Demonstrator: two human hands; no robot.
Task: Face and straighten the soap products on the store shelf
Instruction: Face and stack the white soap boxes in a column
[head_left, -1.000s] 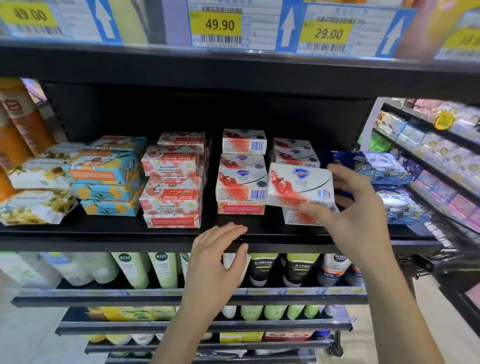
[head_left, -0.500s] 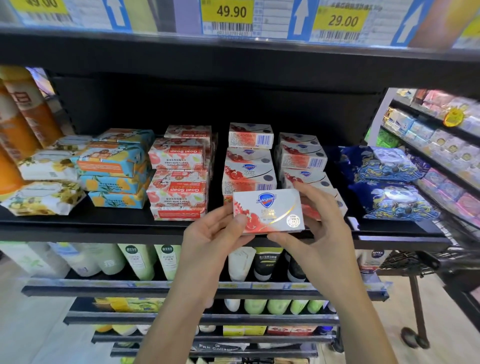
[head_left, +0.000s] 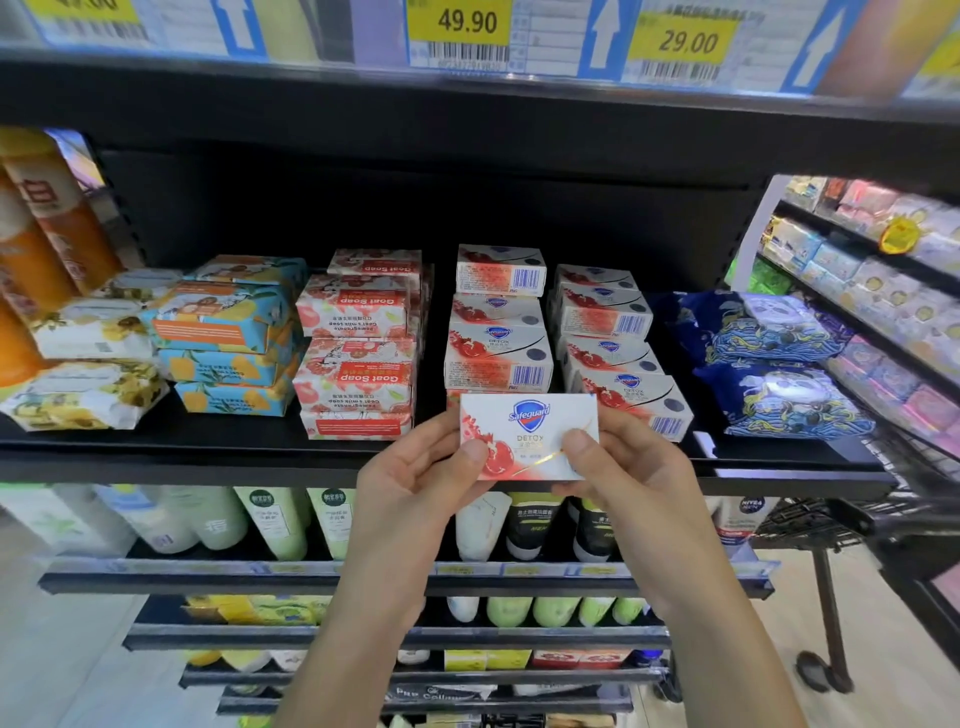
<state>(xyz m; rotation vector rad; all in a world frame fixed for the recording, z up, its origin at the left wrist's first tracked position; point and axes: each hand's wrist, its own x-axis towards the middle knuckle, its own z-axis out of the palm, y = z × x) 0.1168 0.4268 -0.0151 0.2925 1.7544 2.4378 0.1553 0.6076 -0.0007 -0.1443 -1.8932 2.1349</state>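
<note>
Goat soap boxes (head_left: 358, 348) stacked upside down on the shelf (head_left: 208, 457); your left hand (head_left: 415, 488) pinches the soap box (head_left: 527, 434) at its left edge, right hand (head_left: 623, 473) pinching its right, logo facing you, just before the shelf's front edge.

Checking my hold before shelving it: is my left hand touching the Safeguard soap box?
Touching. The head view shows the thumb of the left hand pressed on the front of the Safeguard soap box.

Black shelving (head_left: 208, 462) w/ yellow price tags (head_left: 457, 23) up top, pale floor (head_left: 62, 649) below.
</note>
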